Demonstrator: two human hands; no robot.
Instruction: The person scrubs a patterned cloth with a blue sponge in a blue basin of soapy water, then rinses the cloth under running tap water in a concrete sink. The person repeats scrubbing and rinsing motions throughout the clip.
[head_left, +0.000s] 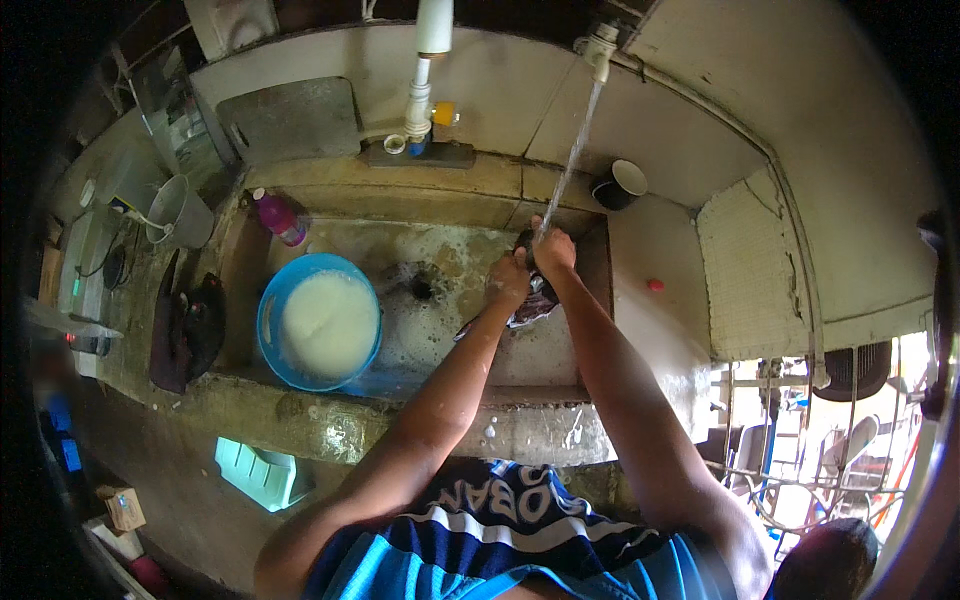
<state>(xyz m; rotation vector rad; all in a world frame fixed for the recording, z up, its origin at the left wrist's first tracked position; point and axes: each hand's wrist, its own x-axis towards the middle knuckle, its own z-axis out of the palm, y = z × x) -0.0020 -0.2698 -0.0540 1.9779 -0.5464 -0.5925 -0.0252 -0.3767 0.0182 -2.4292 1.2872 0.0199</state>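
Water runs from a faucet (600, 54) at the top right onto my right hand (553, 251), which is closed on a dark wet cloth. My left hand (510, 279) grips the same dark cloth (536, 304) just beside it. The cloth's lower part hangs onto the foamy floor of a concrete sink (495, 394). At the sink's left stands a blue basin (264, 330) of whitish, sudsy liquid. Between the basin and my hands is the dark drain hole (422, 289). The fingertips are partly hidden by the cloth and water.
A purple bottle (280, 219) leans in the sink's back left corner. A grey bucket (180, 214) and dark objects (199, 326) sit on the left ledge. Behind are a grey board (292, 120), a white pipe (418, 105) and a black cup (619, 185). A mint stool (255, 472) stands below.
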